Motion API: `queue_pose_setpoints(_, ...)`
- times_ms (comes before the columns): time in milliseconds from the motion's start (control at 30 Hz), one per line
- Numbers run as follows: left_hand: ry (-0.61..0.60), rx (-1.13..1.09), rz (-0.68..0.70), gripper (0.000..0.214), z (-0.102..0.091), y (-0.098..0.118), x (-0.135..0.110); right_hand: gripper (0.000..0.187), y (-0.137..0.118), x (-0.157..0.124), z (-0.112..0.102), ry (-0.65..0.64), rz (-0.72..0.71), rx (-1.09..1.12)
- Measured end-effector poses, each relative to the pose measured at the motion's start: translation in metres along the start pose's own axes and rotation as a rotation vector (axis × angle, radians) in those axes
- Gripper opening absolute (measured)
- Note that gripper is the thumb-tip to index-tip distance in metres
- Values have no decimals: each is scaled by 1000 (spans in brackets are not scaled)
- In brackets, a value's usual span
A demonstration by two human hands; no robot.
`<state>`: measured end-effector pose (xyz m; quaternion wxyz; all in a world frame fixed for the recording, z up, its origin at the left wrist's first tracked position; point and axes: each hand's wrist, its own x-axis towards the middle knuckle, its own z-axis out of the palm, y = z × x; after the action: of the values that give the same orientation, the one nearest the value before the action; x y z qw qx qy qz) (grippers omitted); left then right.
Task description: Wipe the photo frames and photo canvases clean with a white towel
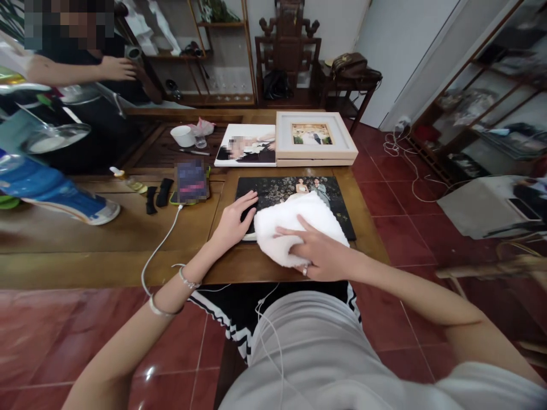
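A dark wedding photo album or panel [342, 196] lies flat near the table's front edge, a couple pictured at its upper part. My left hand [237, 218] rests on its left edge, fingers stretched out and holding nothing. Bunched under my right hand [320, 249] is a white towel [294, 213], which covers much of the picture's lower middle. Two right fingers stretch over the towel; the others curl into its fold. Just behind the panel are a white photo book [248, 148] and a pale box with a framed picture [337, 136], side by side.
On the wooden table [188, 233], a phone [191, 181] with a white cable, dark straps [158, 195], a small dropper bottle [130, 182], a white cup [183, 136] and a large blue bottle [51, 185] stand or lie leftward. Another person's hand [119, 69] grips a dark cylinder.
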<state>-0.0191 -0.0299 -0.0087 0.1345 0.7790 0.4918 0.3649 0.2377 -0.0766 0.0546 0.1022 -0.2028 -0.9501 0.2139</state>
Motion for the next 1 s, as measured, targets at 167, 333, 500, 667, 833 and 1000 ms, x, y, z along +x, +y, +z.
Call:
queue_pose_setpoints(167, 4, -6, 5, 37, 1, -1, 0, 18, 37, 2, -24, 10, 224, -29)
queue_pose_setpoints(333, 5, -4, 7, 35, 0, -1, 0, 31, 112, 26, -46, 238, 442, -128)
queue_pose_setpoints(500, 3, -4, 2, 36, 0, 0, 0, 27, 118, 52, -37, 342, 413, -167)
queue_pose_setpoints(667, -5, 5, 3, 35, -2, -1, 0, 24, 44, 40, -4, 180, 138, -108)
queue_pose_setpoints(833, -8, 3, 30, 37, -2, -1, 0, 21, -7, 9, 6, -16, 0, -67)
queue_pose_setpoints(1000, 8, 4, 18, 37, -1, 0, 1, 19, 20, 13, -8, 79, 132, -131)
